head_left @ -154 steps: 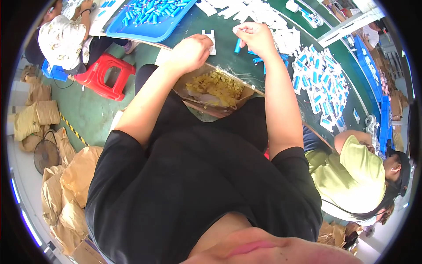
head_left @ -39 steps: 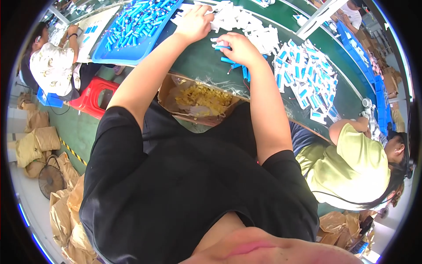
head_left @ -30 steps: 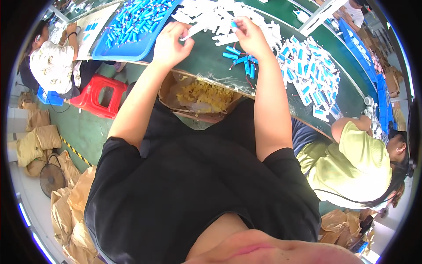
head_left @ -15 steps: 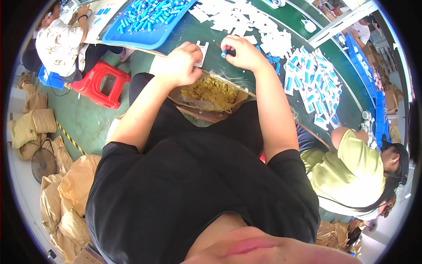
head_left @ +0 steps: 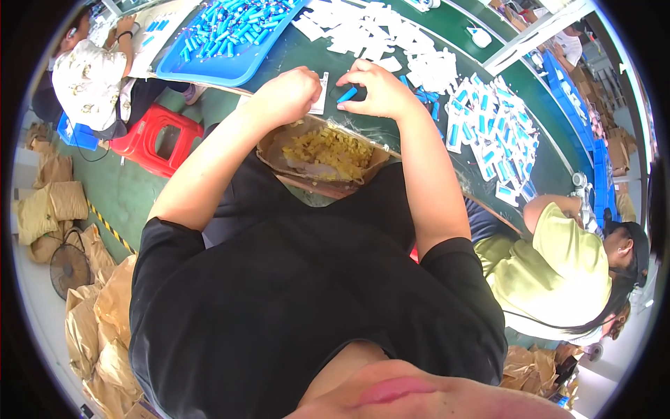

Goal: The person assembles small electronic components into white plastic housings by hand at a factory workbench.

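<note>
My left hand (head_left: 296,94) is closed at the left edge of a small white plastic case (head_left: 322,98), its fingers covering part of it. To the right of the case, my right hand (head_left: 377,92) curves its thumb and index finger around a blue battery cell (head_left: 347,95). The cell sits tilted between them. Below my hands, at the table's edge, stands an open cardboard box (head_left: 279,160) holding many small yellow pieces (head_left: 328,150).
A blue tray (head_left: 241,78) heaped with blue cells lies at the back left. White cases (head_left: 377,31) spread behind my hands; cases with blue cells (head_left: 492,129) are piled right. One person (head_left: 91,84) sits left near a red stool (head_left: 157,140), another (head_left: 558,272) at right.
The cell in my right hand has swung from steep to slanted and moved slightly left, with the fingers wider apart. My left hand has shifted a little over the case.
</note>
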`<control>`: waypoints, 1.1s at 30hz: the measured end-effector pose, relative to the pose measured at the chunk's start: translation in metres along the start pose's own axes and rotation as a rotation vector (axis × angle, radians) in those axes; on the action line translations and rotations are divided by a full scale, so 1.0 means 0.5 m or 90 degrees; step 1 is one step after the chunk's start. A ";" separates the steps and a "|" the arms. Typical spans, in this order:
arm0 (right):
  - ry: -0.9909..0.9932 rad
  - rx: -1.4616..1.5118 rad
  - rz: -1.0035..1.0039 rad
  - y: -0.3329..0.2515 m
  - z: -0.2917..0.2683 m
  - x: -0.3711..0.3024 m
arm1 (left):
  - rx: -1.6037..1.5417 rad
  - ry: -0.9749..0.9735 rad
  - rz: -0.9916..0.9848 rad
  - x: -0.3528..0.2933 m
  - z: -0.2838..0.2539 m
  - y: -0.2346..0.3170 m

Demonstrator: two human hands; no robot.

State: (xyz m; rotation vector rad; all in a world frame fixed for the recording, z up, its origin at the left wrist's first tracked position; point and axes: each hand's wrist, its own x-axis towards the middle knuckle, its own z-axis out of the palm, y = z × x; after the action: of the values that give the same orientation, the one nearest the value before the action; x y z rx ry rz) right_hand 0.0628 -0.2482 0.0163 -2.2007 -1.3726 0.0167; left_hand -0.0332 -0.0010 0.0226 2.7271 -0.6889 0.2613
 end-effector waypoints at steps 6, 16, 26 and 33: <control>0.040 0.004 -0.015 0.019 0.010 0.001 | 0.039 -0.051 -0.018 0.012 -0.004 -0.006; 0.058 -0.014 -0.015 0.029 0.024 0.004 | 0.132 -0.030 0.077 0.012 -0.016 0.002; 0.087 0.011 0.001 0.038 0.020 0.003 | 0.056 0.035 0.177 0.025 0.022 -0.048; 0.257 0.080 0.008 0.024 0.015 0.025 | -0.199 0.223 0.068 0.012 0.089 -0.065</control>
State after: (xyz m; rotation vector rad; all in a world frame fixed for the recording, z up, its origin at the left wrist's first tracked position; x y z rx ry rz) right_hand 0.0766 -0.2386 0.0080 -1.9726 -1.1009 -0.3117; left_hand -0.0080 0.0083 -0.0256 2.2745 -0.7062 0.5868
